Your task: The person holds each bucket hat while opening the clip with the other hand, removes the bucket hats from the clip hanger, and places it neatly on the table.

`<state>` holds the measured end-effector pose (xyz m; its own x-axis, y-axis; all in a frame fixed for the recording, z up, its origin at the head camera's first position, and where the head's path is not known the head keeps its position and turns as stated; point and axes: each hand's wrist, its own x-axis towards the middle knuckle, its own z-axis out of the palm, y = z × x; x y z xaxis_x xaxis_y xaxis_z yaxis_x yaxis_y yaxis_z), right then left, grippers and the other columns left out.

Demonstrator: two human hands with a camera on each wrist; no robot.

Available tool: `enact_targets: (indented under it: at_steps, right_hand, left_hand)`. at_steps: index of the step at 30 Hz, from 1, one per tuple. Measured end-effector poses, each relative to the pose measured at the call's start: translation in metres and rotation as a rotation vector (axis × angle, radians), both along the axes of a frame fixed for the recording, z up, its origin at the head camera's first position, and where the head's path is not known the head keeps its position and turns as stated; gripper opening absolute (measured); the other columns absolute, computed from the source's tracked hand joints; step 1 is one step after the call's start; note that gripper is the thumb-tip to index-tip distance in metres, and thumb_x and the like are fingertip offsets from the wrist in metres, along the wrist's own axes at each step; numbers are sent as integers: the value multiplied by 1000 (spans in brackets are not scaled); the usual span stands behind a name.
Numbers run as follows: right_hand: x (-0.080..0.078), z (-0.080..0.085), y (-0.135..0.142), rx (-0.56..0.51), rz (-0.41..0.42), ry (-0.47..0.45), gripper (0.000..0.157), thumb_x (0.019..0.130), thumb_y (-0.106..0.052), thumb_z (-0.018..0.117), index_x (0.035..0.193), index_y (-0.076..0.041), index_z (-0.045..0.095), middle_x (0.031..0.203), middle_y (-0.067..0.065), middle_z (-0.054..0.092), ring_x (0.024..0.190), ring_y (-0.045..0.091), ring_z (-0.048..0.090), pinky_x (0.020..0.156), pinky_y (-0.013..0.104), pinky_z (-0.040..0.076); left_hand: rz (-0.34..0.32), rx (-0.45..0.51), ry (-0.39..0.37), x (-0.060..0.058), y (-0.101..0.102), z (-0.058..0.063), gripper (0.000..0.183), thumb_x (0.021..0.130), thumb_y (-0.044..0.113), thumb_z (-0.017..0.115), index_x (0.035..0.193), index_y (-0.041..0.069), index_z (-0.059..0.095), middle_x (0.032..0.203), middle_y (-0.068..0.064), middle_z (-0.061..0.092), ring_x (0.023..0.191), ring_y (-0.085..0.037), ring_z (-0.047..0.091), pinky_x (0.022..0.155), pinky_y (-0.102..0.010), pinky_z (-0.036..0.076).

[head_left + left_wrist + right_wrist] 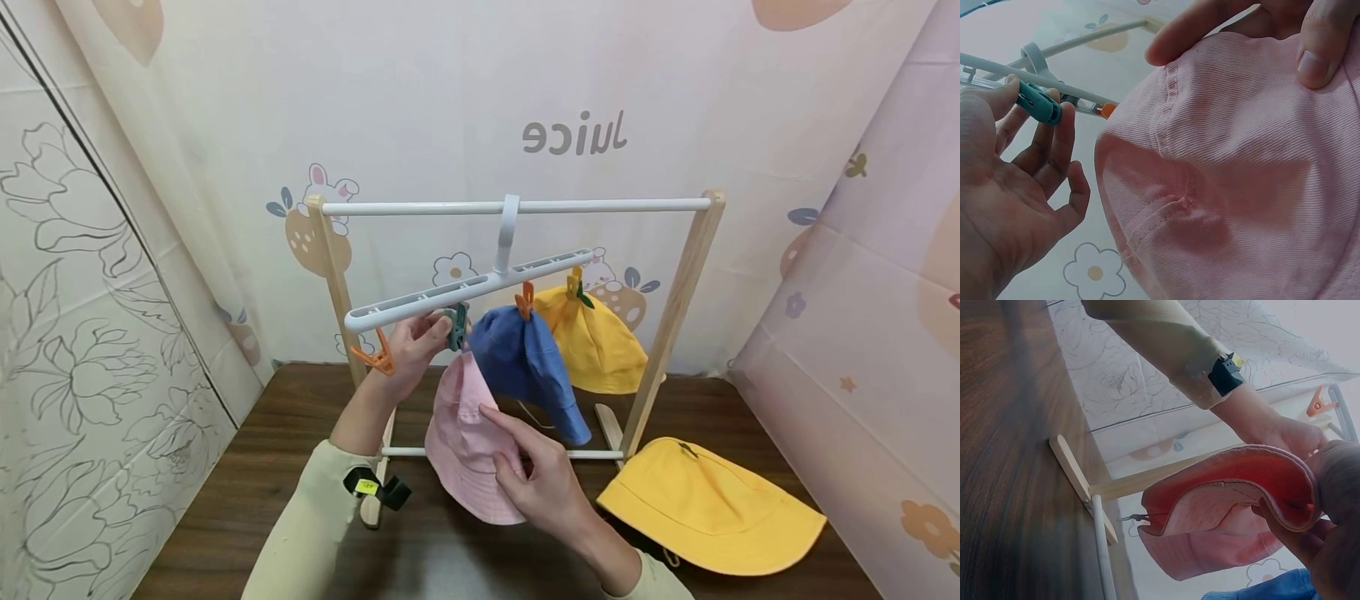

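Note:
A pink bucket hat is held up below the white clip hanger, its crown pointing upward. My right hand grips the hat's side, with thumb and fingers on the fabric; in the right wrist view some fingers reach inside the brim. Just above the crown, my left hand pinches a green clothespin on the hanger. In the left wrist view the teal-looking clothespin sits between thumb and fingers, beside the hat. Whether its jaws touch the fabric cannot be made out.
A blue hat and a yellow hat hang from clips on the hanger's right part. An orange clip dangles at its left end. The hanger hooks on a wooden rack's white rail. Another yellow hat lies on the table's right.

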<state>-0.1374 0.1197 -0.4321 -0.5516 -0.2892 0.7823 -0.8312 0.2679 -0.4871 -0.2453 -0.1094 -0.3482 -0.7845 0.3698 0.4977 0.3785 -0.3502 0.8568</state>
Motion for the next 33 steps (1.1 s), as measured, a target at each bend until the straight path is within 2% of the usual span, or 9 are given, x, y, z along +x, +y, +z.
enact_targets:
  at_steps: [4, 9, 17, 29, 33]
  right_hand:
    - [1, 0, 0, 3, -2, -10, 66, 84, 19, 75, 146, -2, 69, 110, 12, 78, 68, 1, 50, 58, 12, 44]
    - [2, 1, 0, 3, -2, -21, 66, 84, 19, 75, 146, -2, 69, 115, 13, 79, 70, 2, 52, 59, 12, 45]
    - [2, 0, 1, 5, 3, -22, 65, 85, 19, 75, 146, -2, 69, 110, 12, 79, 69, 1, 52, 59, 12, 45]
    - [2, -2, 1, 3, 7, -17, 63, 85, 18, 75, 145, -1, 69, 107, 13, 79, 69, -1, 52, 58, 10, 45]
    - [2, -1, 1, 1, 19, -22, 63, 86, 18, 74, 146, 0, 69, 111, 15, 79, 71, 0, 56, 59, 11, 47]
  left_hand:
    - [-12, 7, 3, 0, -1, 0, 51, 103, 51, 80, 135, 14, 67, 107, 10, 77, 96, -6, 72, 97, -25, 62]
    - [-30, 13, 11, 0, -1, 0, 38, 106, 47, 77, 131, 22, 67, 108, 10, 77, 96, -6, 72, 97, -24, 61]
    - [-56, 25, 21, -3, -2, -3, 37, 105, 52, 76, 130, 25, 70, 108, 10, 77, 99, -7, 71, 94, -23, 62]
    - [-72, 70, 15, -3, -4, -5, 30, 110, 43, 73, 133, 24, 71, 114, 9, 77, 108, -7, 71, 96, -24, 62]
    - [-75, 72, 20, -3, -4, -5, 30, 109, 46, 73, 133, 27, 71, 115, 8, 75, 109, -7, 71, 96, -23, 62]
